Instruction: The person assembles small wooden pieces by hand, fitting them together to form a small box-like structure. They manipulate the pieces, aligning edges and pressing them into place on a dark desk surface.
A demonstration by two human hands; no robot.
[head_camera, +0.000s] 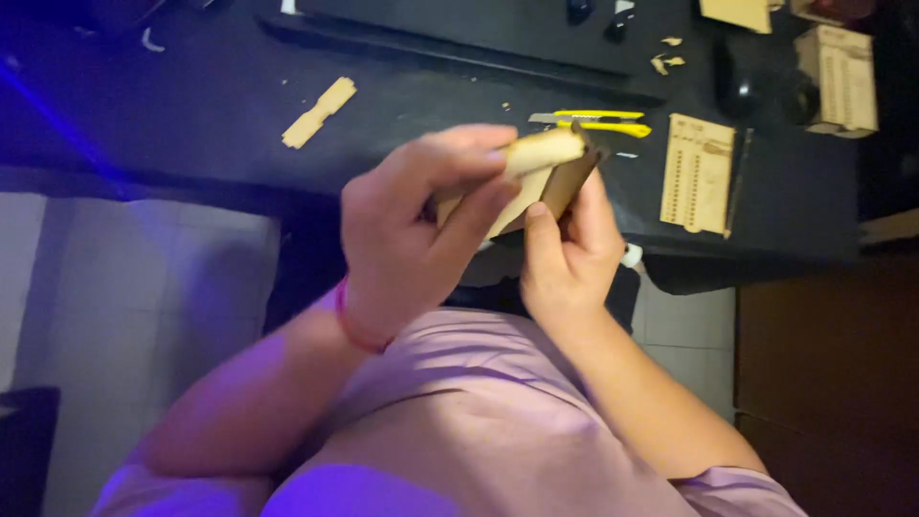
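- Worktop (pixel 191 115): dark, fills the upper part of the view; its near edge runs above a pale tiled floor (pixel 134 287)
- Person's torso in a pinkish shirt (pixel 459 421) fills the lower middle, both forearms raised toward the worktop's near edge
- Left hand (pixel 412 230): fingers curled closed over the top and near face of a small wooden box piece (pixel 546 182), thumb pressed along its side; red band (pixel 349 321) at the wrist
- Right hand (pixel 570 254): closed on the lower end of the same wooden box piece, thumb up against its face
- Wooden box piece: held in the air between both hands, just off the near edge, tilted; motion blur hides its detail
- Flat perforated wooden panel (pixel 699 172) near the right end of the worktop
- Wooden block (pixel 842 77) at the far right corner
- Yellow utility knife (pixel 598 122) just beyond the hands
- Thin wooden strip (pixel 319 112) well to the left
- Scraps (pixel 667 59) toward the far edge
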